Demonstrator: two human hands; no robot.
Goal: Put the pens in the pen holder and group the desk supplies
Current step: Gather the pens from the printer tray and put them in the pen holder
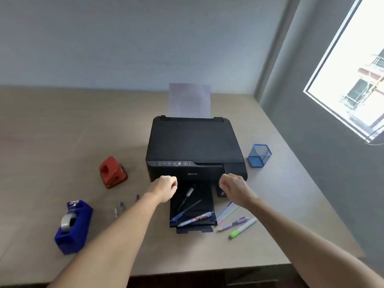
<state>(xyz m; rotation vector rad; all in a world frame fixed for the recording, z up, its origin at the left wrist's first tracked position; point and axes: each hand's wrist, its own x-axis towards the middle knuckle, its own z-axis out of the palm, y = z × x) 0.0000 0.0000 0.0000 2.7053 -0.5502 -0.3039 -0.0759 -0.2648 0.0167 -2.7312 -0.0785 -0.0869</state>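
Looking down at a tan desk (62, 125), we see both our arms reaching forward, each hand curled into a loose fist and holding nothing. Our left hand (165, 187) and right hand (233, 187) hover just in front of a black printer (194, 146), one at either side of its output tray (192, 206), which juts toward us.

Pens are scattered near us: a black pen (187, 196), a blue pen (178, 216) and a patterned pen (196, 218) lie on the tray, while pastel pens (228, 209), a purple pen (234, 223) and a green highlighter (243, 227) lie on the desk just right of it. The blue mesh pen holder (259, 155) stands empty, farther away, right of the printer.

At left sit a red hole punch (112, 172), a blue tape dispenser (73, 226) and a few small items (122, 205) too blurred to identify.

We judge nothing has been sorted yet. To begin well, we should open a hand and pinch one pen at mid-barrel, or gather the right-hand cluster together, then drop them upright into the holder without tipping it.
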